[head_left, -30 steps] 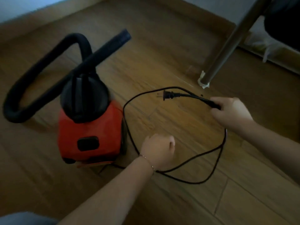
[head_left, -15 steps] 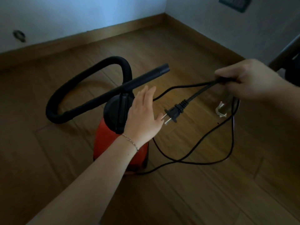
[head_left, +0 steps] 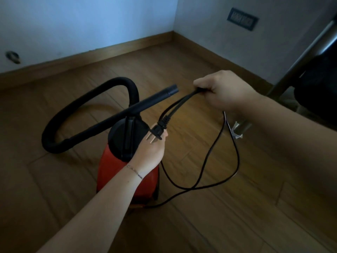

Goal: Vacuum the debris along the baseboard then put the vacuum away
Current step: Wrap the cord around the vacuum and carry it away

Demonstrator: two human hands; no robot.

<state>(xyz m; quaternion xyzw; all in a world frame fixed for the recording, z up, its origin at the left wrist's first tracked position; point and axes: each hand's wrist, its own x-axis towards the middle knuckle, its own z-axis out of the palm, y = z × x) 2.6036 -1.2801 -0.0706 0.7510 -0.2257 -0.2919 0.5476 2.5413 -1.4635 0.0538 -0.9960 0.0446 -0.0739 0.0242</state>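
Floor: brown wooden plank floor (head_left: 237, 216) carries everything.
Vacuum: red canister vacuum with black lid (head_left: 111, 172), lower centre, unplugged.
Cord: thin black power cord (head_left: 238, 159), looped at right, probably being gathered for storing.
Right hand: right hand (head_left: 224, 92) grips the doubled cord.
Left hand: left hand (head_left: 151, 152) touches the black plug (head_left: 160, 129); whether it grips, I cannot tell.
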